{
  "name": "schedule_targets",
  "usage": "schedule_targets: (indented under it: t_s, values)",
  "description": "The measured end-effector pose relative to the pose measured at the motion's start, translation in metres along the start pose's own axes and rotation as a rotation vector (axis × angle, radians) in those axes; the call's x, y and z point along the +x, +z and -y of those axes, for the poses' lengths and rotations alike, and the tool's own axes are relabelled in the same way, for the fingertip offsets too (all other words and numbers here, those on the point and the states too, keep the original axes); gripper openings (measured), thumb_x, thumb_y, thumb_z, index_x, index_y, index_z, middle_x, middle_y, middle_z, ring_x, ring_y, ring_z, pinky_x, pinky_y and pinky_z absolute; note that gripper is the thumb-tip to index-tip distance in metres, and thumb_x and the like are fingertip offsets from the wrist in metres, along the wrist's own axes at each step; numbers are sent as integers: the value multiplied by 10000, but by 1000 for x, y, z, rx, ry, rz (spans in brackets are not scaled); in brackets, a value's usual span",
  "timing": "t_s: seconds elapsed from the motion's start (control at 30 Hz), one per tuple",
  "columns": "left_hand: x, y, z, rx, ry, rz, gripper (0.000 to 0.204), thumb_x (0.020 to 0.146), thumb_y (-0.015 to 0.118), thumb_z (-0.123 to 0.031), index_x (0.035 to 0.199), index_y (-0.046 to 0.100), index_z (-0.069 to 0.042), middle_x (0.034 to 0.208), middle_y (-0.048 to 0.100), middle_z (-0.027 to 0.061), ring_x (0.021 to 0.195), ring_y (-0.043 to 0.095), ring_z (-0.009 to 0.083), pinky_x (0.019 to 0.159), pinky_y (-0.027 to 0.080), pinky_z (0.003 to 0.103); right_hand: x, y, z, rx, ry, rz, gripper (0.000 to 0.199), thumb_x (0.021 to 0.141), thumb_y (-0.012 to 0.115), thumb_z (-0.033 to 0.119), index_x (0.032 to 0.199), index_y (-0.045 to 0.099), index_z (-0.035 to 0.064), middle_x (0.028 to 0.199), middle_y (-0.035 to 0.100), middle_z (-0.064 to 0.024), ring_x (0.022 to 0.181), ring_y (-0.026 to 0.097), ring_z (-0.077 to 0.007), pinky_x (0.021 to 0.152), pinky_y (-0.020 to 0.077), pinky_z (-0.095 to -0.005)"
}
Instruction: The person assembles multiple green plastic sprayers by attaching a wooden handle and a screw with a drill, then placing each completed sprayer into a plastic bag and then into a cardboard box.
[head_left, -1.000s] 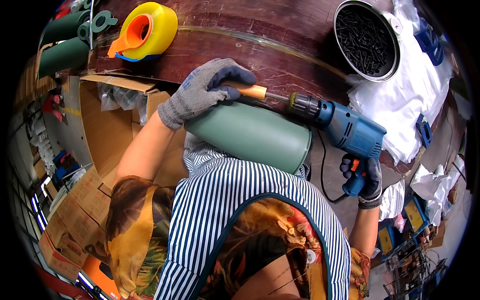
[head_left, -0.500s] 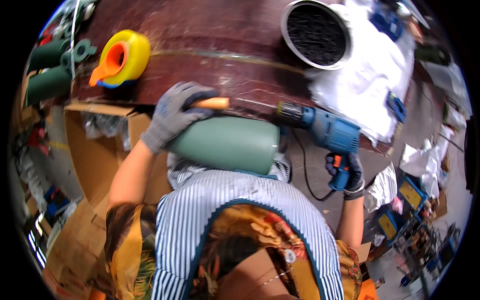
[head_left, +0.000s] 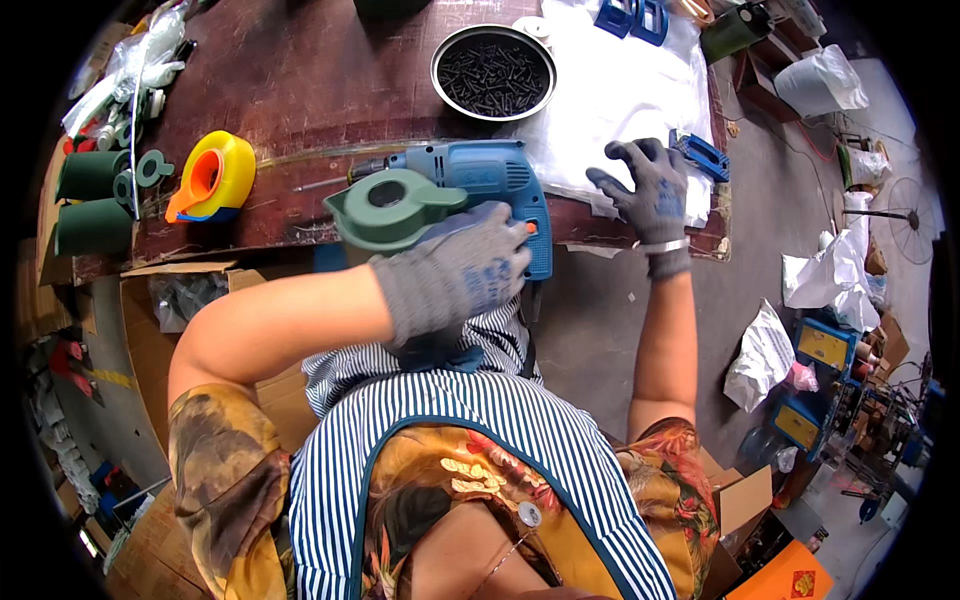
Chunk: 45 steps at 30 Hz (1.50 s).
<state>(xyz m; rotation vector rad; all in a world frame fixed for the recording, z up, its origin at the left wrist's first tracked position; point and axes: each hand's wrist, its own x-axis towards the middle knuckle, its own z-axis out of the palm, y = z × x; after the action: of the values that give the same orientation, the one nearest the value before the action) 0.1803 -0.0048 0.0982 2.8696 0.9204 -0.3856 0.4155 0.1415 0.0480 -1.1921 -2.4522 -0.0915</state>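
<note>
My left hand [head_left: 465,265], in a grey glove, closes around a green container [head_left: 395,205] held close to the table's front edge. Its top faces up, with a pointed spout on the left, a rounded tab on the right and a dark round middle. My glove and forearm hide most of its body. Just beyond it a blue power drill [head_left: 465,168] lies on the table, its long bit pointing left. My right hand [head_left: 650,185], also gloved, hovers open with bent, spread fingers over white plastic sheeting [head_left: 575,130]. Beside it is a blue slotted part [head_left: 700,155].
A bowl [head_left: 437,75] of black screws stands beyond the drill. On the left of the dark red table [head_left: 320,80] sit a yellow tape roll in an orange dispenser [head_left: 225,175] and green cylinders [head_left: 92,228]. Below the table edge is an open cardboard box [head_left: 145,340].
My right hand has let go of the drill, now lying on the table, and moved over the sheeting. The green container has turned from lying sideways to top-up; the short orange-brown piece is out of sight.
</note>
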Motion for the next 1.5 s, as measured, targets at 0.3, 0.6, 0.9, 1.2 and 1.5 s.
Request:
schedule_targets:
  t_s: [0.3, 0.6, 0.9, 1.2, 1.5]
  values:
    - [-43, -44, 144, -736, -368, -753, 276, 898, 711, -214, 1119, 689, -50, 1183, 695, 108, 1104, 651, 244, 937, 539, 385, 48, 46, -83, 1912, 890, -121, 162, 1009, 648, 196, 1036, 716, 52, 985, 735, -56, 808, 691, -166, 737, 581, -301]
    - [119, -1, 221, -1080, -503, -784, 465, 862, 807, -352, 1131, 674, 4, 999, 716, 122, 931, 638, 183, 885, 505, 328, 101, 73, -75, 1405, 485, -176, 210, 1005, 601, 128, 1186, 683, 60, 1104, 727, -103, 974, 695, -190, 900, 549, -318]
    - [-39, 69, 202, -1690, -505, -827, 289, 987, 559, -118, 1272, 579, -73, 1075, 615, 28, 900, 583, 71, 748, 504, 208, 46, 21, 11, 1384, 283, 943, 351, 856, 748, 54, 1173, 622, -29, 980, 667, -28, 875, 625, -124, 811, 521, -271]
    - [-146, 109, -20, -697, -934, -1002, 349, 824, 628, -73, 1159, 552, -14, 1177, 572, 203, 1002, 628, 258, 862, 519, 314, -41, 12, 114, 279, -222, -56, 247, 793, 687, 169, 1039, 696, 181, 1073, 673, -24, 1090, 619, -260, 872, 457, -435]
    - [-212, 188, -122, -404, -813, -514, 346, 747, 674, -217, 1036, 637, -32, 1165, 604, 208, 1168, 545, 412, 1055, 416, 532, -112, 32, 162, 239, -134, -80, 338, 847, 633, 145, 1175, 712, 147, 1219, 684, -51, 1092, 631, -274, 914, 508, -417]
